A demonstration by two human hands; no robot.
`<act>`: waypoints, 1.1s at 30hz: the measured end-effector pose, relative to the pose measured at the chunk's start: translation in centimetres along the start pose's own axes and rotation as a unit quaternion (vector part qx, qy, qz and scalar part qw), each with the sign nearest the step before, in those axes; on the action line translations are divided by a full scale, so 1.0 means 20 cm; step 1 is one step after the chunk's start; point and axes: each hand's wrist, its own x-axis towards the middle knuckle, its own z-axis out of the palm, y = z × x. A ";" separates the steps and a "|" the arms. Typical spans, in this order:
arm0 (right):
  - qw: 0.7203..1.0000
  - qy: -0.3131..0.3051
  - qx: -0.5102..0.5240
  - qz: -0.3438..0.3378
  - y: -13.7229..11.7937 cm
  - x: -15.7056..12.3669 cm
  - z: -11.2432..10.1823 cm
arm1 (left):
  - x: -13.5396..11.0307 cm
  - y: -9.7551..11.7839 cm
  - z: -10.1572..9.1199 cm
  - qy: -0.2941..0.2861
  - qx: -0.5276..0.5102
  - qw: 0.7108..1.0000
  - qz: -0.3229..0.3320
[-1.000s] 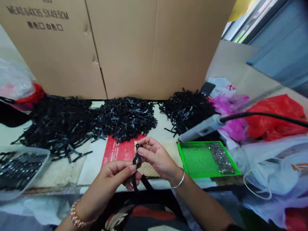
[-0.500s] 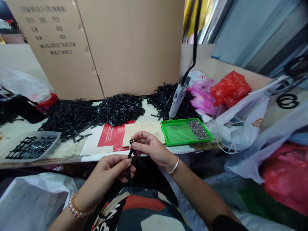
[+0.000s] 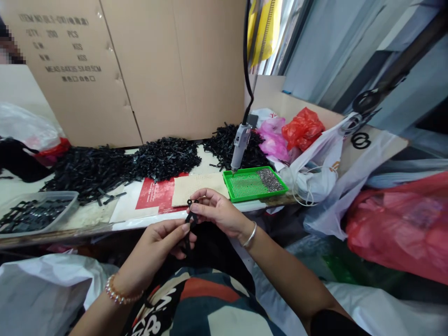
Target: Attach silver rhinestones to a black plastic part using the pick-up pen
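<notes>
Well, left hand (image 3: pixel 154 252) and right hand (image 3: pixel 217 212)?

Both closed, pinching one black plastic piece (image 3: pixel 190 217).

Where?

Near the green tray (image 3: pixel 238 198), off to its left, with a big heap of black pieces (image 3: pixel 234 145) behind that tray.

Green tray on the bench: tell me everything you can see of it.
The bright green plastic tray is a shallow rectangle with a raised rim and a dotted grid floor. A heap of small silver studs lies at its right end. It sits on the bench beside a tan card, a grey tool's tip at its back corner.
</notes>
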 end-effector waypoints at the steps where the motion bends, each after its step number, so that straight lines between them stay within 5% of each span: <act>1: 1.000 0.002 -0.003 -0.001 0.01 0.00 0.00 | 0.00 -0.01 -0.01 0.003 -0.004 1.000 0.000; 14: 0.994 0.007 -0.104 -0.019 0.06 0.07 0.01 | 0.02 -0.09 -0.06 0.069 -0.013 0.997 0.012; 19: 0.996 0.008 -0.088 -0.014 0.09 0.13 -0.03 | 0.08 -0.11 -0.06 0.096 0.007 0.995 0.027; 33: 0.999 0.031 -0.010 -0.003 0.21 0.21 -0.08 | 0.17 -0.15 -0.06 0.097 -0.148 0.983 -0.056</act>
